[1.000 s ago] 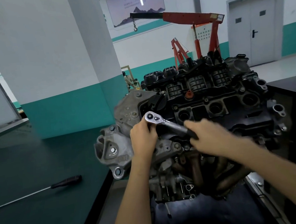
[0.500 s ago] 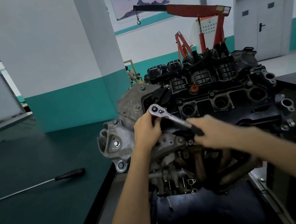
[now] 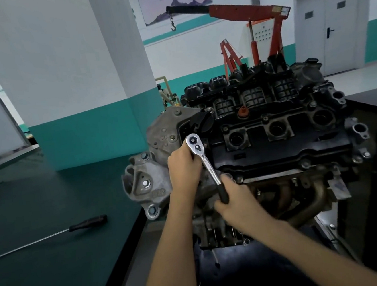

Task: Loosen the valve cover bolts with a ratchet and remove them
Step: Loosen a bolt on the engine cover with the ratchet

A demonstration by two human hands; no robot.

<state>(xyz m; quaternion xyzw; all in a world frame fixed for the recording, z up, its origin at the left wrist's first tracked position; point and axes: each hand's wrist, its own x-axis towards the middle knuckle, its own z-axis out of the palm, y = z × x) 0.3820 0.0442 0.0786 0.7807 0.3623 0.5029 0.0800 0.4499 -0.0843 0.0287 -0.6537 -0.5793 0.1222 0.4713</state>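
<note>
The left hand (image 3: 183, 166) is curling its fingers tight just under the round head of the ratchet (image 3: 204, 162), with the thumb lying against the head's edge. Whatever sits beneath the head is hidden by the hand. The right hand (image 3: 234, 204) is wrapping its fingers round the ratchet's black grip at the five o'clock end, and the head is pointing to eleven o'clock. That head is sitting over the near left corner of the black valve cover (image 3: 276, 151), which is stretching away toward three o'clock on top of the engine (image 3: 158, 132). A valve cover bolt (image 3: 305, 164) is showing on the cover's near edge, at two o'clock from the right hand. Rusty exhaust pipes (image 3: 310, 202) are curving below it, at three o'clock from that hand. At nine o'clock from the hands a long screwdriver (image 3: 87, 223) is lying on the dark green bench (image 3: 26, 201). Behind the engine, at twelve o'clock, a red engine hoist (image 3: 250, 11) is standing, with a grey double door (image 3: 337, 22) at two o'clock.
</note>
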